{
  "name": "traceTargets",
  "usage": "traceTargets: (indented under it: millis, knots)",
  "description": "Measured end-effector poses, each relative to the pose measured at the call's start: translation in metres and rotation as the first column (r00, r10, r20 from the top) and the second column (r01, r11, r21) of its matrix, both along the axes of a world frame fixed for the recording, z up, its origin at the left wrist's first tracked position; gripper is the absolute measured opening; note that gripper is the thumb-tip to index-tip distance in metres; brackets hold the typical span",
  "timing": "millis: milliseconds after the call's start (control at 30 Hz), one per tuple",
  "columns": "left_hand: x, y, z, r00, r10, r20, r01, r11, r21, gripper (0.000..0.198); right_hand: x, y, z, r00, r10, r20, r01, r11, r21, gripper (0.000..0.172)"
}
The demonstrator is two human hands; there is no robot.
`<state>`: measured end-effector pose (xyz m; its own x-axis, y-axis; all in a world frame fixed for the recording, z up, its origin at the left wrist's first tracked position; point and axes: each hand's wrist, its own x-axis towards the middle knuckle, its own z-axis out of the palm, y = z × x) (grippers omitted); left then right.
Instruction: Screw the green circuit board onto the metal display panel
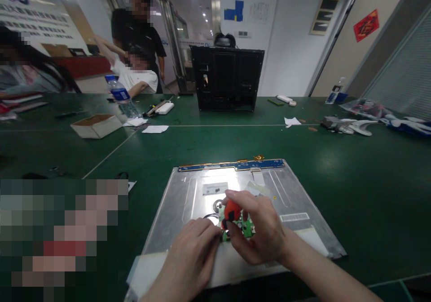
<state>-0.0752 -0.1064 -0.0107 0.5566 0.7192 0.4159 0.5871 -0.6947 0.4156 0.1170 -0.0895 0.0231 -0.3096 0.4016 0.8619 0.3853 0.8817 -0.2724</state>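
Note:
A flat silver metal panel (296,189) lies on the green table (370,180) in front of me, with a blue circuit strip (232,164) along its far edge. On its middle sits a small green circuit board (245,226). My right hand (259,230) is closed around an orange-and-black tool handle (231,211), pressed down onto the board. My left hand (193,252) curls its fingers against the board's left edge, touching it. What lies under the fingertips is hidden.
A black monitor housing (227,77) stands upright at the table's far side. To the far left are a cardboard box (96,125), a water bottle (121,97) and paper scraps. Several people sit or stand beyond. Plastic parts (350,126) lie at the right.

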Motion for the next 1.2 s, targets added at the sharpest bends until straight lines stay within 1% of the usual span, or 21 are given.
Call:
traceTargets:
  millis: [133,267,400,533,700,1000,1200]
  knots:
    - [-0.0010,-0.0002,-0.0020,1.000,0.000,0.003,0.000,1.000,0.020,0.023,-0.0023,0.0025,-0.0020,0.999,0.000,-0.039,0.001,0.999,0.034,0.051]
    - [-0.0019,-0.0013,-0.0031,1.000,-0.001,0.017,0.001,0.999,0.038,0.022,-0.0033,0.0056,-0.0039,0.999,-0.004,-0.046,0.006,0.999,0.040,0.046]
    - [-0.0022,-0.0014,-0.0036,0.999,-0.002,0.042,0.001,1.000,0.021,0.022,-0.0028,0.0060,-0.0048,0.999,0.003,-0.050,0.000,0.999,0.050,0.042]
    - [-0.0020,-0.0004,-0.0036,0.999,-0.005,0.035,0.006,1.000,-0.012,0.023,-0.0013,0.0040,-0.0033,1.000,0.023,-0.014,-0.023,1.000,0.021,0.048]
    - [-0.0013,-0.0005,-0.0023,1.000,-0.003,0.007,0.003,1.000,-0.012,0.024,0.0003,0.0021,-0.0007,0.998,0.061,0.003,-0.061,0.998,-0.004,0.059]
    - [-0.0008,-0.0003,-0.0027,1.000,0.004,0.020,-0.004,1.000,0.007,0.023,-0.0030,0.0037,-0.0046,1.000,-0.003,-0.009,0.003,1.000,0.026,0.050]
    - [-0.0005,-0.0012,-0.0010,0.999,0.004,0.045,-0.003,1.000,-0.005,0.025,-0.0026,0.0042,-0.0044,1.000,0.006,-0.002,-0.006,1.000,0.019,0.048]
